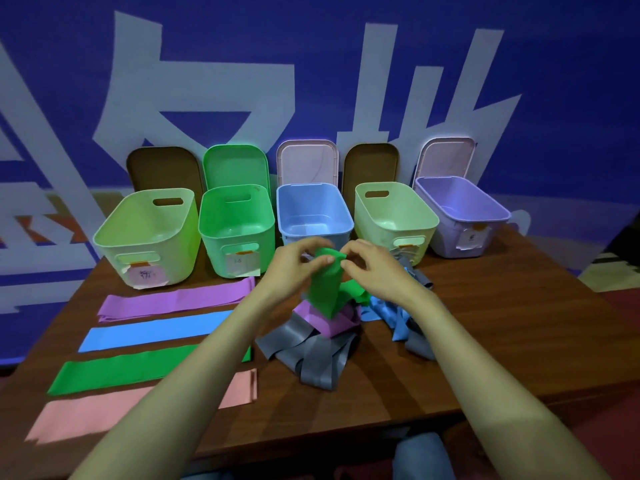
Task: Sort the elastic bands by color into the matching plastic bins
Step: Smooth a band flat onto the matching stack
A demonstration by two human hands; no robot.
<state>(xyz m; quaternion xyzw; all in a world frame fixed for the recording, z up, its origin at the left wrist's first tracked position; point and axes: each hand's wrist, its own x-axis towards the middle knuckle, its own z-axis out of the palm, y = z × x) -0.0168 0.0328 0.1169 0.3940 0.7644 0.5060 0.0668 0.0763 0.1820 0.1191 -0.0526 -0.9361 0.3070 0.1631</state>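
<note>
Green elastic band (323,289) hangs over the tangled pile (322,344) at the desk's (485,341) middle, its top pinched by left hand (298,261) and right hand (374,268), seemingly thumb against forefinger, near the blue bin (313,216).

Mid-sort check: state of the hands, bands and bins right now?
pile: tangled, unsorted.
held green band: lifted, crumpled, trailing into pile.
left hand: pinches held green band.
right hand: pinches held green band.
flat bands: four, laid out straight.
green bin: open, looks empty.
blue bin: open, looks empty.
purple bin: open, looks empty.
left pale bin: open, looks empty.
right pale bin: open, looks empty.
</note>
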